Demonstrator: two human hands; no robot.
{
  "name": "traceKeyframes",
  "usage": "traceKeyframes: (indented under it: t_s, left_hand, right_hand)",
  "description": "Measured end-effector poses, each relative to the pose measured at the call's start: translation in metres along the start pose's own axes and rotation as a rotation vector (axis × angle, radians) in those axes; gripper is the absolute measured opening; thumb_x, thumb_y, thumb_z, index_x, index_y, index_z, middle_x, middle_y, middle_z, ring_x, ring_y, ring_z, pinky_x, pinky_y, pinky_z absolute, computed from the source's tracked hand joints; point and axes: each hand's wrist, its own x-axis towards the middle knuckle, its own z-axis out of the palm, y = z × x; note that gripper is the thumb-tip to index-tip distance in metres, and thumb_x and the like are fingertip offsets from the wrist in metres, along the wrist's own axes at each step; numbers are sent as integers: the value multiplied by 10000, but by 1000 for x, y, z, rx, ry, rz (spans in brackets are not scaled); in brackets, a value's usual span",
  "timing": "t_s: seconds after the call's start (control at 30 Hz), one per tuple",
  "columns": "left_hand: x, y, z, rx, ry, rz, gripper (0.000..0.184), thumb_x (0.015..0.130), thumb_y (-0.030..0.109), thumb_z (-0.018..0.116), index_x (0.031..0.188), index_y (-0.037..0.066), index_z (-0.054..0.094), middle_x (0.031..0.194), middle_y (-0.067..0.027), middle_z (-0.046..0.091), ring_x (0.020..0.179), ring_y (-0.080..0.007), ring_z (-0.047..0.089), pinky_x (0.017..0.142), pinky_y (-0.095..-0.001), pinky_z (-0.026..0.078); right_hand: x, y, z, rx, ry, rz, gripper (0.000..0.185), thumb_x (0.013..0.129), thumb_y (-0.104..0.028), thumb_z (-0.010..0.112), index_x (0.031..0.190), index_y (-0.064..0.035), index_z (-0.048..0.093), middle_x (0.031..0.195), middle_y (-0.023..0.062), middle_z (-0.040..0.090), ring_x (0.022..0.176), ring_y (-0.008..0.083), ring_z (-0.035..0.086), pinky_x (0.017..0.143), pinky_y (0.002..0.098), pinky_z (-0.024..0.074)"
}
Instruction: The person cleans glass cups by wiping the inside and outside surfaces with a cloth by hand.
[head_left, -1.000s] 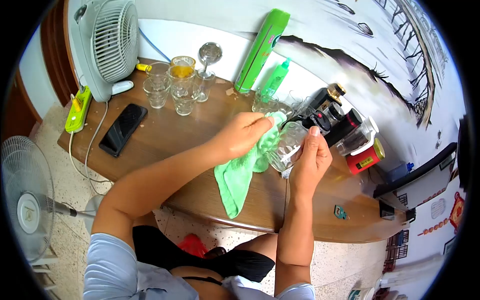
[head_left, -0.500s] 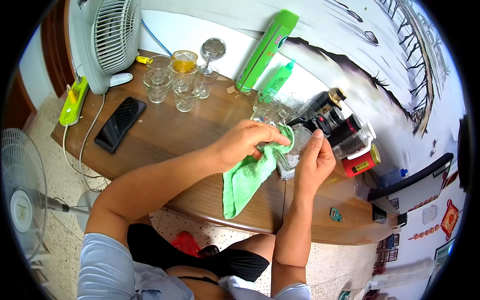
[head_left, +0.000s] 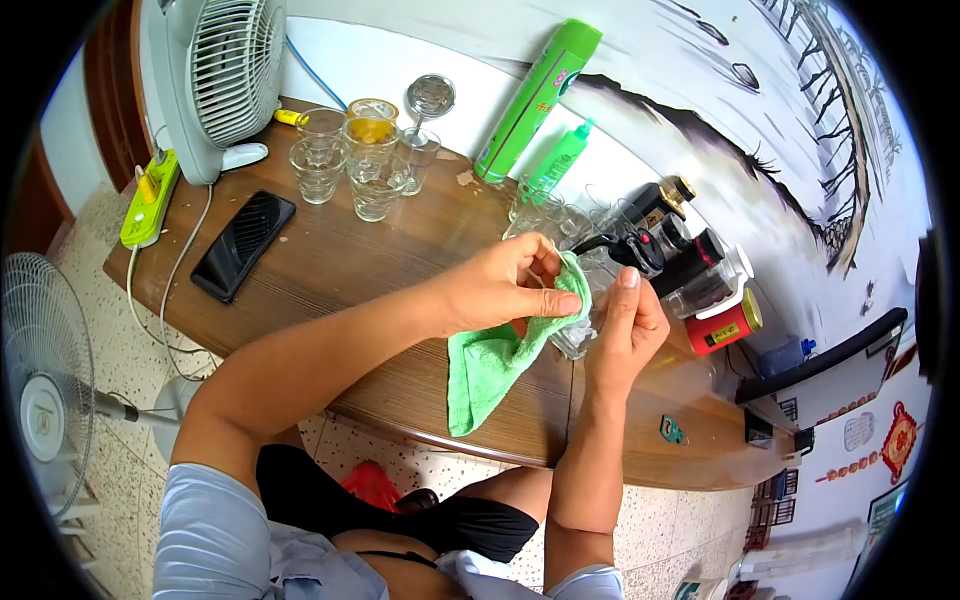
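My left hand (head_left: 505, 288) grips a green cloth (head_left: 490, 375), thumb pressed on its upper end. The cloth's lower part hangs over the table edge side. Close beside the cloth is a clear glass vessel (head_left: 577, 335), partly hidden by the cloth and hard to separate from the glassware behind. My right hand (head_left: 628, 335) is closed at that vessel's right side, thumb pointing up and fingers curled; its exact grip is hidden. Just beyond both hands lies a black-handled pot (head_left: 635, 250) among several clear glasses (head_left: 535, 215).
Several upturned or stacked glasses (head_left: 375, 190) stand at the back left near a phone (head_left: 242, 247) and a table fan (head_left: 225, 80). A green spray can (head_left: 540, 100) and green bottle (head_left: 560, 160) stand by the wall. A red tin (head_left: 722, 328) sits at right.
My left hand has turned at the cloth's upper end, its thumb now lying across the front of the cloth. My right hand stays nearly in place.
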Motion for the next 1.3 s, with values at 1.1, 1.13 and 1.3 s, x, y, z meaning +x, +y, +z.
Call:
traceKeyframes:
  t_s: [1.1,1.13,1.3]
  left_hand:
    - [-5,-33,34,277,287,10,796,1129,659,241,1199,-41,613,1003,-206,662,940,-291,633,874,-451,499]
    - [-5,-36,33,322,296,31,792,1128,662,242,1155,-39,609,930,-217,645,869,-301,624,817,-471,497]
    - [-6,-29,33,392,397,203,624,1170,526,287,1108,-14,594,856,-224,618,801,-315,605,772,-487,493]
  right_hand:
    - [-4,-3,22,-380,149,-276,466,1084,-156,675,673,-54,483,619,-81,437,606,24,325,515,257,232]
    - [-4,-2,22,-377,129,-265,468,1085,-157,675,671,-55,481,618,-81,432,609,26,320,516,259,229]
    - [-9,0,25,-366,23,-238,468,1080,-158,677,666,-52,487,614,-66,428,617,41,323,516,273,239]
